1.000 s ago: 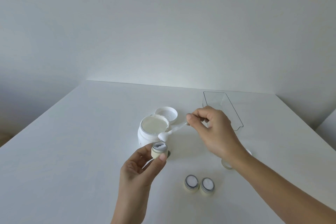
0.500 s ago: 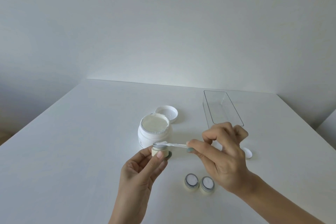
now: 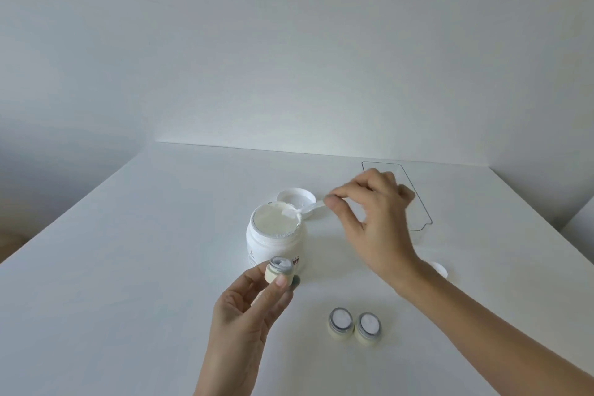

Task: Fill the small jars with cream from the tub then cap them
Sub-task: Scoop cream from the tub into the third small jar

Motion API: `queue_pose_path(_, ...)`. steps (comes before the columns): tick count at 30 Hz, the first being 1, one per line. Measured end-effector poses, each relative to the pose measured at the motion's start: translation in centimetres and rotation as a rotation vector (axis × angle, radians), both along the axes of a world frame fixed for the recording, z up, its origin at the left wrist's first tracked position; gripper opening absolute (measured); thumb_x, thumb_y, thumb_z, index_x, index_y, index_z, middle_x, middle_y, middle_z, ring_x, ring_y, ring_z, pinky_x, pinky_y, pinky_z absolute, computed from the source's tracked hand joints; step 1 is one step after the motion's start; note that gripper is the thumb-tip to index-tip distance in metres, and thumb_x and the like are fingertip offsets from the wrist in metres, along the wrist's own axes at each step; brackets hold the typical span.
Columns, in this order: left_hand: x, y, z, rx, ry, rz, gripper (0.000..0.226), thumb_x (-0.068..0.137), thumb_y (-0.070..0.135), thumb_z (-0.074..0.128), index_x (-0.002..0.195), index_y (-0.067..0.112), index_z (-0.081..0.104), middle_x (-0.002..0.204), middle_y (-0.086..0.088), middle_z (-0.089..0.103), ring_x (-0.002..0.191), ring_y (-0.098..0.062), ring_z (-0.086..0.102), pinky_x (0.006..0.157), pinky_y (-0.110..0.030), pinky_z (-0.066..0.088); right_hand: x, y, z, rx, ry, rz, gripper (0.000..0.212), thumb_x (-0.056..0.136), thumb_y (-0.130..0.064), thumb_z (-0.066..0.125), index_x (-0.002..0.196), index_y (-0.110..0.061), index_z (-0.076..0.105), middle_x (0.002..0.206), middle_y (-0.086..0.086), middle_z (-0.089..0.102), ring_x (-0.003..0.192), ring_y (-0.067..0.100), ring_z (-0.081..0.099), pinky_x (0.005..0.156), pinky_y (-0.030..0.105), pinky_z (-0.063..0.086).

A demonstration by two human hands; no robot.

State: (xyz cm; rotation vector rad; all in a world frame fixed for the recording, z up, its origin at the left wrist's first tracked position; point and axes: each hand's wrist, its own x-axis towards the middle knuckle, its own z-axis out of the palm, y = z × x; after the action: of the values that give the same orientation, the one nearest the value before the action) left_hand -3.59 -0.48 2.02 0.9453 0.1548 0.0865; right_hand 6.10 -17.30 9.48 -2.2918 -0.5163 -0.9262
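My left hand [image 3: 247, 312] pinches a small cream-coloured jar [image 3: 279, 271] between thumb and fingers, just in front of the white cream tub [image 3: 275, 239]. The jar is open and holds some white cream. My right hand [image 3: 373, 219] pinches the handle of a small clear spatula [image 3: 302, 210], whose tip lies in the cream at the tub's right rim. Two more small jars [image 3: 340, 322] [image 3: 369, 325], both filled with cream and uncapped, stand side by side near the front of the table.
The tub's white lid [image 3: 294, 195] lies behind the tub. A clear rectangular tray [image 3: 421, 212] sits at the back right, partly behind my right hand. A small white cap [image 3: 438, 268] shows beside my right wrist. The white table [image 3: 128, 251] ends at a wall.
My right hand has lifted the spatula off the small jar and carried it back up to the tub. My left hand keeps holding the jar in nearly the same place.
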Motion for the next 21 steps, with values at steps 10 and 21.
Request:
queue_pose_path(10, -0.2, 0.2, 0.0, 0.029, 0.03, -0.002, 0.025, 0.069, 0.008, 0.075, 0.094, 0.006, 0.078, 0.096, -0.016, 0.077, 0.089, -0.033, 0.075, 0.067, -0.023, 0.059, 4.4, 5.2, 0.3, -0.428, 0.232, 0.115, 0.022, 0.092, -0.041, 0.055, 0.091, -0.031, 0.074, 0.093, -0.006, 0.043, 0.1, 0.019, 0.039, 0.073, 0.028, 0.008)
queue_pose_path(21, 0.0, 0.3, 0.0, 0.04, 0.03, 0.011, 0.026, 0.062, 0.007, 0.084, 0.088, 0.008, 0.079, 0.094, -0.015, 0.077, 0.084, -0.032, 0.076, 0.064, -0.022, 0.059, 5.0, 4.5, 0.6, -0.312, 0.601, 0.16, 0.033, 0.095, -0.032, 0.052, 0.064, -0.026, 0.059, 0.066, -0.016, 0.05, 0.099, 0.022, 0.05, 0.079, 0.037, 0.024)
